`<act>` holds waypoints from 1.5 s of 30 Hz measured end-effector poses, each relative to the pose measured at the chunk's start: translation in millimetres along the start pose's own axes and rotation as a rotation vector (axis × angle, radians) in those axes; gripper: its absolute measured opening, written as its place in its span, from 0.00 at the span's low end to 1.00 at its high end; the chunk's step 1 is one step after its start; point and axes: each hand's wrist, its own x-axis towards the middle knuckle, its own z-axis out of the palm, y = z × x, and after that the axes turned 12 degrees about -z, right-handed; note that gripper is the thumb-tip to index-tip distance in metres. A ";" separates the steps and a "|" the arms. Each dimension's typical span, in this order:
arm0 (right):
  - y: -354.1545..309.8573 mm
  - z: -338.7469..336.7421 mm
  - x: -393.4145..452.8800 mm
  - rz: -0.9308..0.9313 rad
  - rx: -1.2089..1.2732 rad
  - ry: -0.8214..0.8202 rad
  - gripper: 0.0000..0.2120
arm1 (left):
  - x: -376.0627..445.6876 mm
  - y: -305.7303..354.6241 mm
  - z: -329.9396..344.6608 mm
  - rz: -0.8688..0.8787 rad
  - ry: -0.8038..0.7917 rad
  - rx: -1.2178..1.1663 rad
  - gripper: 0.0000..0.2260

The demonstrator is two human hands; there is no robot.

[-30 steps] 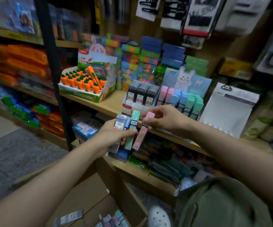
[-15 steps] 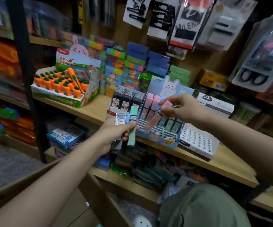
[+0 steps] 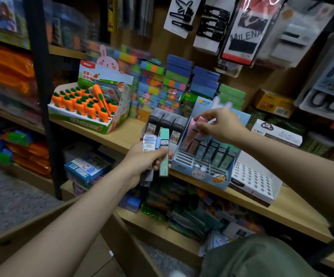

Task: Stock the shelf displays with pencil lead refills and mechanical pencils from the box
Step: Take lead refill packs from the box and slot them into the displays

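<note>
- The right hand [image 3: 221, 124] pinches a slim pink plastic lead-refill case [image 3: 194, 129] by its upper end between thumb and fingertips, holding it over the pink column at the left end of the pale blue cardboard bunny display box [image 3: 200, 170] on the wooden shelf [image 3: 282, 206]. Whether the case's lower end is already seated in its slot is hidden behind the cases in front.
- The left hand [image 3: 142, 162] grips a small fan of refill cases in front of the shelf edge: a mint-green plastic case [image 3: 164, 152], a clear case with a white label [image 3: 149, 143], and a light blue one barely showing between them. The thumb lies across their fronts.
- The display box holds rows of pink, blue and green cases standing upright; its front rows are bare slots.
- Just left of it stand three dark grey refill packs [image 3: 167, 124].
- Handling, as a judgement: these cases look light, stiff and smooth-sided, so they are likely to slip if held loosely. A pinch on the flat faces near the cap gives the best aim into a narrow slot.
- The leads inside are probably brittle, so the case should be lowered, not dropped.
- The cases held in the left hand could slide past one another; drawing one out by its top end calls for a firm thumb on the others.
</note>
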 end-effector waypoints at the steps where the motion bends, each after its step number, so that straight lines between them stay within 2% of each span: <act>1: -1.9 1.6 2.6 -0.019 -0.045 -0.021 0.09 | -0.2 0.2 -0.2 -0.002 -0.002 0.000 0.09; 6: -7.2 9.2 10.2 -0.098 -0.237 -0.104 0.11 | 0.1 1.9 -2.2 0.000 0.005 0.001 0.10; 18: -7.5 15.4 15.6 -0.124 -0.320 -0.132 0.08 | 8.4 -4.5 -3.1 -0.011 -0.020 -0.033 0.09; 23: -3.9 21.8 10.4 -0.150 -0.373 0.008 0.09 | 10.0 -8.0 -2.2 -0.012 -0.019 -0.016 0.09; 31: 10.5 37.7 2.8 -0.075 -0.377 0.215 0.11 | 6.9 -11.6 0.2 -0.007 -0.025 0.004 0.09; 34: 14.1 43.2 -0.1 -0.107 -0.409 0.245 0.12 | 6.3 -12.3 1.3 0.000 -0.024 0.031 0.09; 38: 14.6 42.5 -2.4 -0.156 -0.501 0.194 0.15 | 3.4 -13.0 2.2 0.014 -0.050 0.035 0.09; 40: 10.5 41.4 -6.6 -0.185 -0.466 0.213 0.18 | 1.9 -13.8 2.9 0.030 -0.061 0.041 0.09; 42: 2.1 39.8 -12.5 -0.231 -0.317 0.259 0.19 | 0.5 -13.9 3.5 0.058 -0.067 0.043 0.09; 45: -14.3 38.2 -22.7 -0.200 -0.036 0.137 0.17 | -0.4 -12.0 5.3 0.138 -0.087 0.087 0.08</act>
